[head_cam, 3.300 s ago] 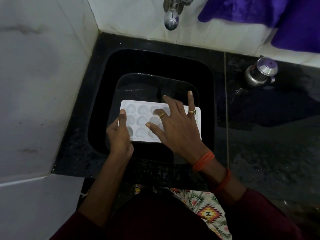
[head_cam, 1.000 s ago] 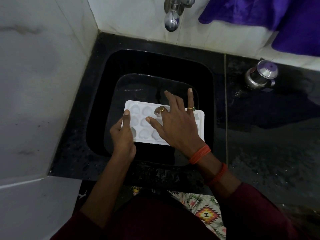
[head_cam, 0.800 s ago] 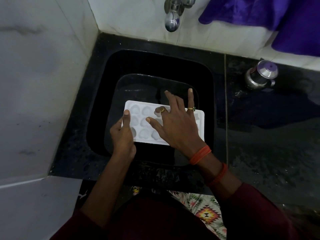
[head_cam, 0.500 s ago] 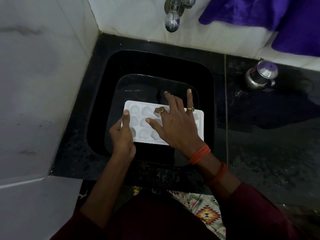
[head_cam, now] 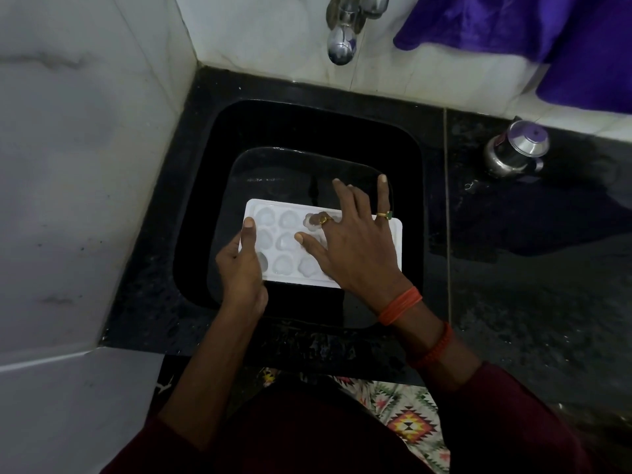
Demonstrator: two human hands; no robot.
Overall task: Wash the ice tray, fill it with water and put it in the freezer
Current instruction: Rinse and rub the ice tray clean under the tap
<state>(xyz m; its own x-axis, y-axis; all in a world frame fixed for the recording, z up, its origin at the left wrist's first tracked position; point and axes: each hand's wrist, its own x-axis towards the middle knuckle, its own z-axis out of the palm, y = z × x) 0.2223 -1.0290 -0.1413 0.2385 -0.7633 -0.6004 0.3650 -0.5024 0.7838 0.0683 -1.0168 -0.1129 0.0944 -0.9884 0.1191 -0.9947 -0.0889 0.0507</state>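
Sink [head_cam: 307, 131]: tray [head_cam: 273, 241] spans most of the basin width; open room only beyond its far edge. Tap [head_cam: 340, 46] overhangs the far rim. Left: wall [head_cam: 85, 165] hard against the counter [head_cam: 530, 302]. Right: counter open; pot [head_cam: 514, 153] at far edge, cloth [head_cam: 564, 46] hanging above it.
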